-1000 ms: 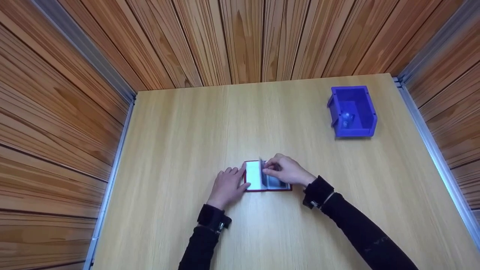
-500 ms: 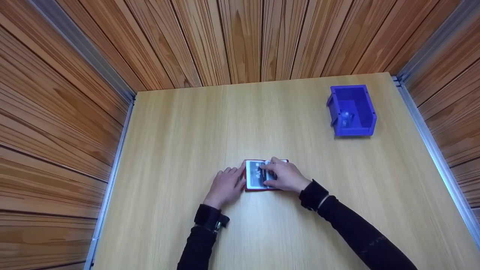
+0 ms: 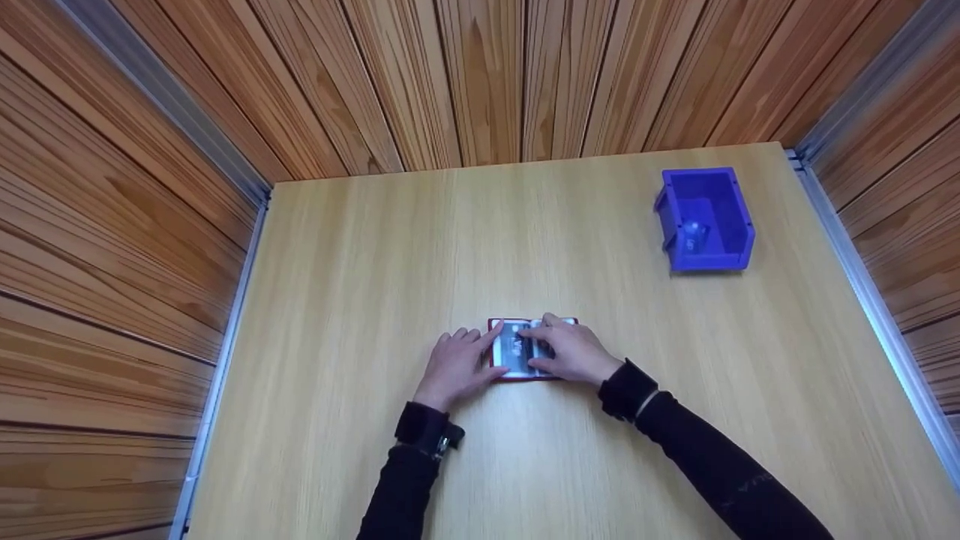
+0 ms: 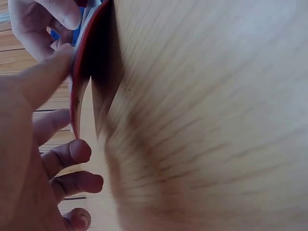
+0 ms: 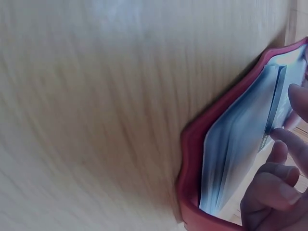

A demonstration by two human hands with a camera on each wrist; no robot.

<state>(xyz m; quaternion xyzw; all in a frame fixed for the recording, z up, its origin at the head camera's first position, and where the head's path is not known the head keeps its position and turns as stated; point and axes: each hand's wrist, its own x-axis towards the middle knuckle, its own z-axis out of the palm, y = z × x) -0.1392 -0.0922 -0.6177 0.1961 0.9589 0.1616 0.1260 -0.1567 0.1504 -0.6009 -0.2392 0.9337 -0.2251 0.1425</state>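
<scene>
A small red card holder (image 3: 496, 378) lies spread open on the table, with clear sleeve pages. Through the left page, a dark card (image 3: 513, 351) with pale letters like "VIP" shows. My right hand (image 3: 576, 352) holds that card at its inner dark edge, index finger and thumb apart at its two ends; the right wrist view shows the fingertips at a dark strip (image 5: 275, 103) beside the sleeves. My left hand (image 3: 455, 367) rests at the holder's left side, thumb and index finger fairly straight on its corners. In the left wrist view the red cover (image 4: 76, 103) looks bent, other fingers loose beside it.
A blue plastic bin (image 3: 707, 259) stands at the back right of the wooden table (image 3: 390, 262). Inside it lies a small clear object (image 3: 694, 235), its kind unclear. Wood-panelled walls (image 3: 487, 82) with metal edging close in the back and sides.
My right hand has turned the upright page leftward, so the card now shows on the left side. My left index finger and thumb have shifted right onto the holder's corners.
</scene>
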